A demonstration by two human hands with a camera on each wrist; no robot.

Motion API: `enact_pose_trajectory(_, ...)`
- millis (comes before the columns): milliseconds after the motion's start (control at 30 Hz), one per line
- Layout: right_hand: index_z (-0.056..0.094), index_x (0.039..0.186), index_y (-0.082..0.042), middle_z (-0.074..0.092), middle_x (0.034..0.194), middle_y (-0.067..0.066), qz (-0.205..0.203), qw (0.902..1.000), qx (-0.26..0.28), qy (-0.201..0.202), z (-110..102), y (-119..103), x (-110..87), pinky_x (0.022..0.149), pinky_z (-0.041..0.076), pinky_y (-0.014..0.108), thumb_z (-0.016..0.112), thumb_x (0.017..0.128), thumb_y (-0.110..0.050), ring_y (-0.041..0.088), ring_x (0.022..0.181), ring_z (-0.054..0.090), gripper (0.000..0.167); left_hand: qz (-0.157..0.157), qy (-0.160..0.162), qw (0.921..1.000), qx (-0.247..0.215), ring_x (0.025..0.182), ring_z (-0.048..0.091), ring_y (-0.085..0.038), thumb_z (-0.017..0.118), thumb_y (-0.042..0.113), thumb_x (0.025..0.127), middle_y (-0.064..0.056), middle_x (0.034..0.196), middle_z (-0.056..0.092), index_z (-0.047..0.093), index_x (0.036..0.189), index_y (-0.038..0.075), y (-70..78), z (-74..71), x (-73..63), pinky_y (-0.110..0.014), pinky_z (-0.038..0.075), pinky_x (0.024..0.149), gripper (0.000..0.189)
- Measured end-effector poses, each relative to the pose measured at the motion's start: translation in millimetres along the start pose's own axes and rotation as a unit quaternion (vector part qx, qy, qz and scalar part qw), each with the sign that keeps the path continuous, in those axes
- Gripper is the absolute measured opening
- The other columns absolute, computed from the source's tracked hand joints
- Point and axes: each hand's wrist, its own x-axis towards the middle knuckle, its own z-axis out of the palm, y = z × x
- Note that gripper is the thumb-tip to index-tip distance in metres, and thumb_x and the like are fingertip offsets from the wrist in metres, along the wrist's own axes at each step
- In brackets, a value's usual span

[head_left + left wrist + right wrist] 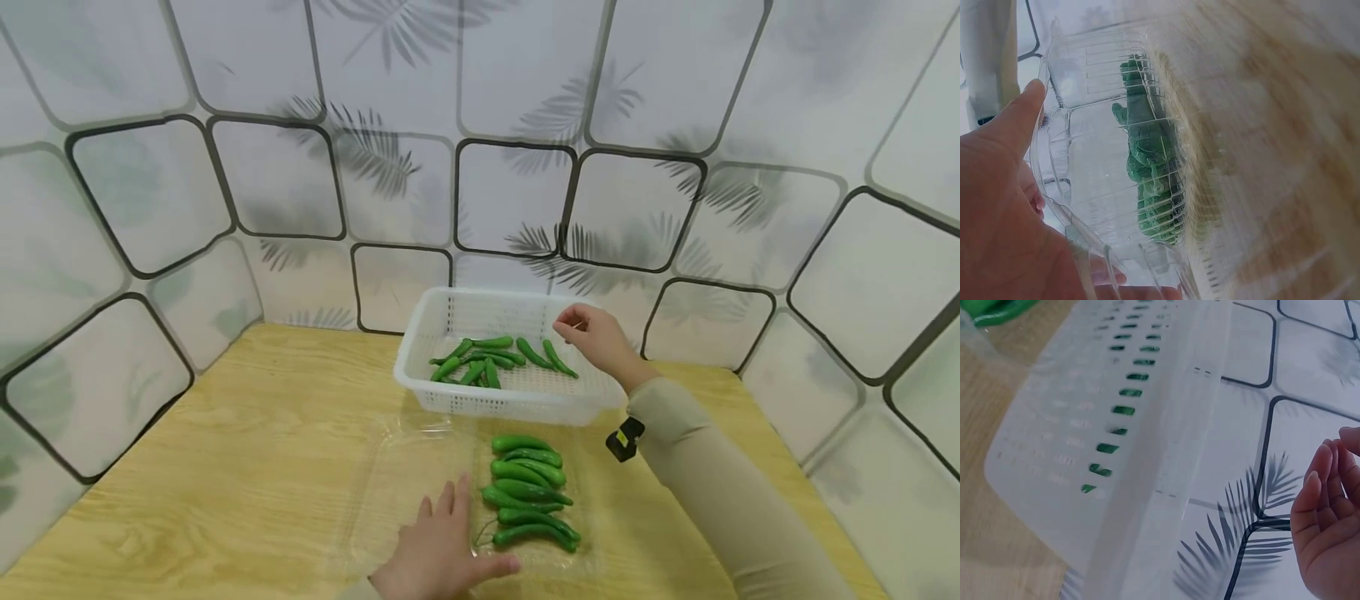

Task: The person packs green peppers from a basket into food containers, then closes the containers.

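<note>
Peppers (pixel 525 490) lie in clear box (pixel 540 567), left hand (pixel 441 542) spread wide over it. We see right hand (pixel 597 337) curled above basket (pixel 517 409); can't tell if holding anything.

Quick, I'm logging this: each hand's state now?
Left hand: open, straight fingers touching the clear rectangular plastic container.
Right hand: fingers curled above the white perforated plastic basket; whether it holds anything can't be told.

Peppers (pixel 532 492) green; basket (pixel 517 405) white; tabletop (pixel 247 467) yellow, wood-grained; wall (pixel 510 196) pale, black rounded outlines, grey leaf print.
</note>
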Motion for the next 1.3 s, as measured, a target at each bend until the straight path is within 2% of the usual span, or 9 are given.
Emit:
enact_pose_trajectory(200,0.060,0.105,-0.002,0.060,0.093,0.011,0.024,0.9994,-0.009,-0.022,-3.2,5.4,25.1,0.069,0.045,0.035,0.054,0.096,-0.023,0.023,0.083,0.058,0.023,-0.007,-0.007,0.9998,-0.019,0.121,0.032,-0.058,0.058,0.079,0.065,-0.028,0.140,0.035,0.024,0.146,0.001,-4.0,2.6,3.7,-0.076,0.030,0.076,0.118)
enact_pose_trajectory(433,0.057,0.111,0.000,0.060,0.103,0.016,0.040,0.9989,0.016,-0.019,-11.4,13.7,52.2,0.078,0.048,0.039,0.051,0.097,-0.024,0.029,0.093,0.059,0.029,-0.019,0.006,0.9995,-0.026,0.119,0.034,-0.058,0.059,0.080,0.061,-0.028,0.139,0.036,0.027,0.145,0.002,-3.7,9.4,8.0,-0.075,0.032,0.075,0.120)
enact_pose_trajectory(500,0.057,0.111,0.000,0.060,0.103,0.017,0.035,0.9991,0.010,-0.021,-11.9,17.1,57.9,0.078,0.048,0.041,0.051,0.097,-0.023,0.030,0.092,0.059,0.028,-0.028,0.017,0.9992,-0.023,0.119,0.036,-0.056,0.060,0.081,0.059,-0.026,0.138,0.039,0.029,0.144,0.002,-3.6,12.3,9.8,-0.074,0.032,0.076,0.120)
enact_pose_trajectory(600,0.058,0.111,0.000,0.061,0.103,0.017,0.031,0.9992,0.000,-0.026,-10.9,21.9,64.8,0.077,0.049,0.041,0.052,0.097,-0.022,0.030,0.091,0.059,0.027,-0.023,0.047,0.9986,-0.005,0.117,0.040,-0.054,0.064,0.078,0.058,-0.023,0.136,0.043,0.033,0.143,0.003,-4.9,16.5,10.7,-0.073,0.033,0.076,0.117)
enact_pose_trajectory(700,0.058,0.110,0.000,0.060,0.106,0.020,0.030,0.9991,-0.005,-0.029,-7.6,26.4,72.4,0.075,0.048,0.039,0.052,0.097,-0.022,0.031,0.092,0.059,0.027,-0.019,0.076,0.9968,0.014,0.115,0.043,-0.052,0.073,0.065,0.060,-0.021,0.133,0.047,0.036,0.141,0.004,-8.3,20.8,12.4,-0.072,0.035,0.076,0.107)
enact_pose_trajectory(800,0.058,0.111,0.001,0.060,0.107,0.021,0.029,0.9991,-0.008,-0.029,-3.2,31.2,80.6,0.074,0.047,0.038,0.051,0.097,-0.022,0.033,0.094,0.059,0.027,-0.021,0.090,0.9954,0.025,0.114,0.045,-0.051,0.076,0.052,0.063,-0.019,0.131,0.050,0.039,0.140,0.006,-11.6,24.9,14.7,-0.071,0.036,0.075,0.096)
enact_pose_trajectory(1000,0.058,0.110,0.003,0.060,0.103,0.021,0.027,0.9994,-0.006,-0.020,1.8,42.1,89.0,0.076,0.047,0.041,0.052,0.097,-0.018,0.034,0.091,0.059,0.025,-0.027,0.099,0.9938,0.042,0.112,0.047,-0.049,0.074,0.050,0.067,-0.017,0.129,0.052,0.042,0.138,0.007,-13.7,32.2,18.9,-0.070,0.037,0.074,0.089)
enact_pose_trajectory(1167,0.059,0.106,0.003,0.060,0.098,0.020,0.007,0.9999,0.000,-0.011,6.6,49.9,93.4,0.075,0.048,0.041,0.052,0.096,-0.014,0.032,0.086,0.059,0.021,-0.041,0.114,0.9917,0.044,0.111,0.049,-0.047,0.072,0.044,0.070,-0.014,0.126,0.054,0.045,0.135,0.009,-14.8,38.2,23.7,-0.069,0.037,0.073,0.079)
enact_pose_trajectory(1300,0.059,0.105,0.004,0.062,0.095,0.018,0.001,1.0000,-0.004,-0.006,12.6,57.7,95.1,0.074,0.048,0.040,0.053,0.096,-0.013,0.031,0.083,0.060,0.021,-0.048,0.126,0.9901,0.040,0.110,0.050,-0.046,0.071,0.048,0.070,-0.013,0.125,0.055,0.045,0.134,0.009,-17.8,43.9,26.8,-0.069,0.037,0.073,0.079)
